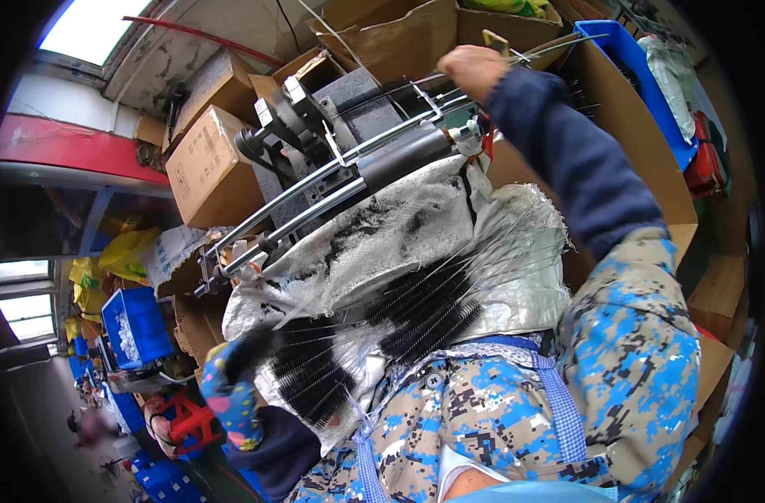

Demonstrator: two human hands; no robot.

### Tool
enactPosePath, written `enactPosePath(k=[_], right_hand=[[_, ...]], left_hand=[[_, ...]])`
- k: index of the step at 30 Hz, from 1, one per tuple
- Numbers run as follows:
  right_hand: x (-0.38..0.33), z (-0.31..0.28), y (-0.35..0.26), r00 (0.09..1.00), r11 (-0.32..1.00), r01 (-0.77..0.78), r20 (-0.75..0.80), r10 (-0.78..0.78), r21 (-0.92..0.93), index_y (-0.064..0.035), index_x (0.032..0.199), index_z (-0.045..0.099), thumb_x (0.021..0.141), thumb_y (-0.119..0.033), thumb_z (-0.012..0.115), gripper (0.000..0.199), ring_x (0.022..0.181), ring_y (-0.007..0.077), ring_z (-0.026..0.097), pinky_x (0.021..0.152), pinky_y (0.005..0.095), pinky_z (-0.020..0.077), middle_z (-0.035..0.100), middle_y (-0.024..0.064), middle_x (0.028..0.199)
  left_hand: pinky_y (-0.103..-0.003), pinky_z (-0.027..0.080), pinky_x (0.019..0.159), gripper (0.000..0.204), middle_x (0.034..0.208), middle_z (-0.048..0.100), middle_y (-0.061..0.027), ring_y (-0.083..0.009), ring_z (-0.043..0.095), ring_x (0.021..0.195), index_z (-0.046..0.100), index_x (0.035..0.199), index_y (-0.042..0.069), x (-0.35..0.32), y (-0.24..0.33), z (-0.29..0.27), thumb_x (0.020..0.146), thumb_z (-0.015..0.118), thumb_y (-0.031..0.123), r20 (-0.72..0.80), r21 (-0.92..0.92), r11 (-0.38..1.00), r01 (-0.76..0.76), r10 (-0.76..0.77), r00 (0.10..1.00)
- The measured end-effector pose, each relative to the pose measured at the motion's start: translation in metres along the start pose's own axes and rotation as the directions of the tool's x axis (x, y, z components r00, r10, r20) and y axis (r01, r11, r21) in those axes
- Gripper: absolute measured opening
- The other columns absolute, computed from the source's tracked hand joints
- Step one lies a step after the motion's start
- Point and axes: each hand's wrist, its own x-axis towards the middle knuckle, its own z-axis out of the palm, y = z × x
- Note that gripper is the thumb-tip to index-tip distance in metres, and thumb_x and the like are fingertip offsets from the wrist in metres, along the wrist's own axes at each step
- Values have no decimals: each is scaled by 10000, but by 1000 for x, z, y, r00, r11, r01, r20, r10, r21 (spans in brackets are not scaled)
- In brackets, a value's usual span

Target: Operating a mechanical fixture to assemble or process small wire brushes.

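Observation:
Black twisted-wire brushes (424, 306) lie in bundles across a white woven sack (517, 293) on my lap, their thin wire stems fanning to the upper right. Beside another brush bundle (315, 369) is my left hand (236, 381), in a dotted colourful glove with dark fingers; those fingers are blurred. My bare right hand (475, 71) is closed in a fist at the far end of the machine (315, 126), by thin metal rods and a brass-coloured piece (496, 40). What the fist grips is hidden.
Steel guide rods (315, 210) and a dark cylinder (406, 158) run along the machine in front of me. Cardboard boxes (210, 168) stand behind it. At right are an open carton (634, 142) and a blue bin (651, 101); left, another blue bin (135, 327) and a red stool (189, 423).

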Motion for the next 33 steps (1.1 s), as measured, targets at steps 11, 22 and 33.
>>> enactPosePath(k=[11,22,33], right_hand=[[-134,-66,-218,770,745,583,-514,-378,325,74,1197,462,743,-104,541,494,889,287,582,708,364,498,545,238,986],[30,-9,-153,966,966,252,-79,-248,50,-30,827,626,745,-93,548,130,804,272,625,660,382,493,603,132,874],[43,-3,-148,983,989,117,135,-128,90,-78,973,663,798,-99,544,213,973,291,593,763,399,471,593,153,1034]], left_hand=[[-332,469,734,302,872,617,-136,-305,600,802,599,983,40,30,17,90,684,615,1,347,-88,984,-154,175,921],[-413,404,924,648,1171,541,-191,-342,492,1119,509,1219,109,15,-137,49,642,743,290,449,736,656,167,-658,604],[-464,423,781,338,895,627,-75,-299,579,904,678,914,214,6,-91,41,599,641,98,331,845,530,-71,-414,848]])
